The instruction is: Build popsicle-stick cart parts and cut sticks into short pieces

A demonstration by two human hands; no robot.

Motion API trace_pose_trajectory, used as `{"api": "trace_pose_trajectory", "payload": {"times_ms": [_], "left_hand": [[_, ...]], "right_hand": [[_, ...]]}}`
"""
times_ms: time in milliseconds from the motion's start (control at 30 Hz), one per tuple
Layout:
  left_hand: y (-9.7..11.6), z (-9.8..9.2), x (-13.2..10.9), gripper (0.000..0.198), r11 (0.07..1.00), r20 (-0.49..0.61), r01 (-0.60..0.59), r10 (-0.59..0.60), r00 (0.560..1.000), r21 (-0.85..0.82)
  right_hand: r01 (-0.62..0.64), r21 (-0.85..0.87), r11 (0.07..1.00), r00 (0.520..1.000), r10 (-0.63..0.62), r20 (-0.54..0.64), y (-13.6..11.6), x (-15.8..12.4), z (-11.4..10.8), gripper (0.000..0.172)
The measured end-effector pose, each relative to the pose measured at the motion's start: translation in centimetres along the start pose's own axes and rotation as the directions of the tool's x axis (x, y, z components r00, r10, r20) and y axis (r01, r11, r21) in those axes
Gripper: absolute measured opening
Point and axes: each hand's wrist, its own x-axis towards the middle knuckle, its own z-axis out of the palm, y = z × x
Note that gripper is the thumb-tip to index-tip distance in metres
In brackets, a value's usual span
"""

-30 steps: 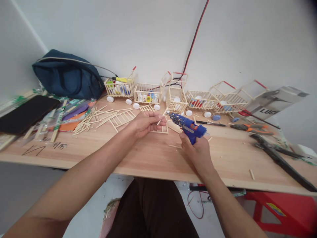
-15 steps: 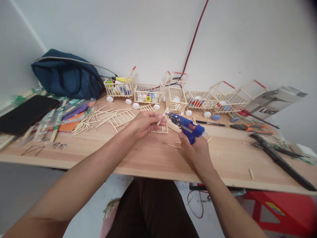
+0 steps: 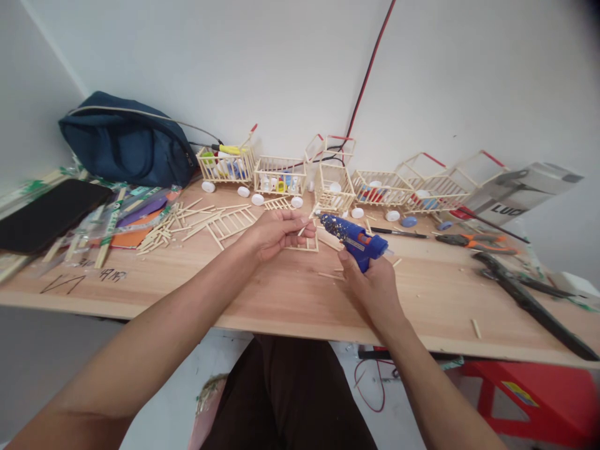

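My right hand (image 3: 372,278) is wrapped round the grip of a blue glue gun (image 3: 359,240), whose nozzle is speckled with bits and points left. Its tip is close to the fingers of my left hand (image 3: 281,234), which pinch a short thin wooden stick (image 3: 305,226). Whether tip and stick touch, I cannot tell. Under and beside the left hand lies a small stick frame (image 3: 309,248), partly hidden by the fingers. A ladder-like stick panel (image 3: 232,225) lies to the left, near the forearm.
Behind stand several miniature stick carts, one nearest (image 3: 334,187). Loose sticks (image 3: 162,234), a phone (image 3: 51,212) and a blue bag (image 3: 126,140) lie left. Pliers (image 3: 478,242) and a long black tool (image 3: 534,306) are right. A red stool (image 3: 539,400) stands below the table.
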Motion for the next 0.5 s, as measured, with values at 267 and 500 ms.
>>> {"api": "trace_pose_trajectory", "payload": {"times_ms": [267,500], "left_hand": [[0.01,-0.04,0.05,0.01,1.0,0.006,-0.001,0.001,1.0,-0.002],[0.12,0.09,-0.09,0.012,1.0,-0.009,0.01,-0.01,1.0,-0.002]], "right_hand": [[-0.013,-0.009,1.0,1.0,0.013,0.005,0.08,0.08,0.05,0.044],[-0.024,0.012,1.0,1.0,0.024,0.006,-0.28,0.05,-0.09,0.042]]}}
